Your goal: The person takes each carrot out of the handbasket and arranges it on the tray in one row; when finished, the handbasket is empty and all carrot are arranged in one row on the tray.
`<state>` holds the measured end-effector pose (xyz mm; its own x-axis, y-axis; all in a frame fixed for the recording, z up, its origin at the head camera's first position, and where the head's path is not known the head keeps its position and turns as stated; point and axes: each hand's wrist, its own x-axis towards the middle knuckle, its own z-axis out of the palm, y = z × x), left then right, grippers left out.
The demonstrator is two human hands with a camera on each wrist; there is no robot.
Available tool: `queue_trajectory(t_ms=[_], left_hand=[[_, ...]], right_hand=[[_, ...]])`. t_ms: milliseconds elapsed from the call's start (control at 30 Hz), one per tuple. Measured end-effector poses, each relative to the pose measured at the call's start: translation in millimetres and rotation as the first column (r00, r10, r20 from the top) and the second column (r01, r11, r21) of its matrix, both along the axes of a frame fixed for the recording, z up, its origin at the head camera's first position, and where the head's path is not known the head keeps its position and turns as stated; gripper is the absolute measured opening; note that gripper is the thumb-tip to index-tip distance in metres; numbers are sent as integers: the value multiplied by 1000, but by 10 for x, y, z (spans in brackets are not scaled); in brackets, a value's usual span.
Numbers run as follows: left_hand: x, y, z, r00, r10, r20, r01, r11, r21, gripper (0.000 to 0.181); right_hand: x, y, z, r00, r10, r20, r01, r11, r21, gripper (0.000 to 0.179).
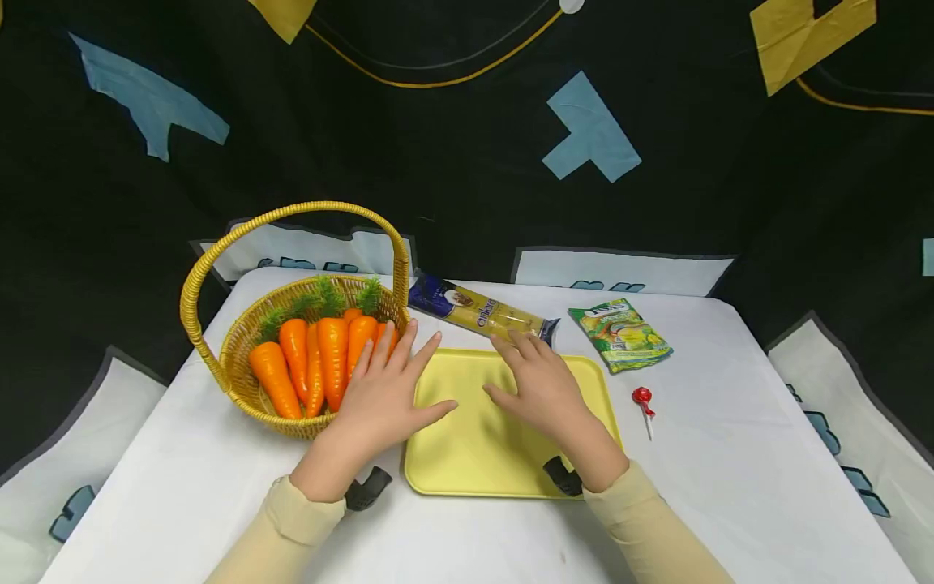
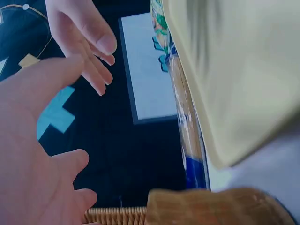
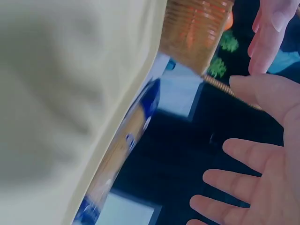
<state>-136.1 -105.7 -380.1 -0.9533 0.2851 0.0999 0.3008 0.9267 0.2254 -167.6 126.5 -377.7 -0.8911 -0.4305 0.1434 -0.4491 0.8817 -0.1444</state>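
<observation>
My left hand point(image 1: 383, 397) is held palm down with fingers spread, overlapping the right rim of the wicker basket point(image 1: 244, 320) in the head view. Inside that basket lie several orange carrots point(image 1: 332, 361) with green tops. My right hand point(image 1: 543, 385) hovers over the yellow tray point(image 1: 474, 454), its fingers extended and thumb apart. Neither hand holds anything. Behind the tray lies a pack of spaghetti point(image 1: 481, 312) in a blue and clear wrapper; the right fingertips overlap its near edge in the head view. Both wrist views show spread fingers, with the tray beneath.
To the right of the tray are a green soup packet point(image 1: 620, 334) and a red lollipop point(image 1: 643, 397) with a white stick. A white cloth point(image 1: 730, 487) covers the table. A black backdrop with blue and yellow patches hangs behind it.
</observation>
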Motion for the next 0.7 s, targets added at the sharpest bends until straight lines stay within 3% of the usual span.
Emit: queue_trajectory(t_ms=[200,367,533,700], left_hand=[[165,-227,-37,996,86,-23,-85,996,29,89],[300,-403,-114,983,171,-70,-162,981,110,84],[449,-580,-205,963,253,-97,-231,954,192,84],[590,-741,-270,931,356,-87,-326,913,246,88]], right_hand=[[-34,-258,48,996,92,-17,-93,995,-30,63],[-58,-472,64,989,146,-9,-147,988,-42,61],[-97,-706,66,979,203,-1,-203,978,-51,60],[-137,-974,83,968,248,30,-246,967,-69,59]])
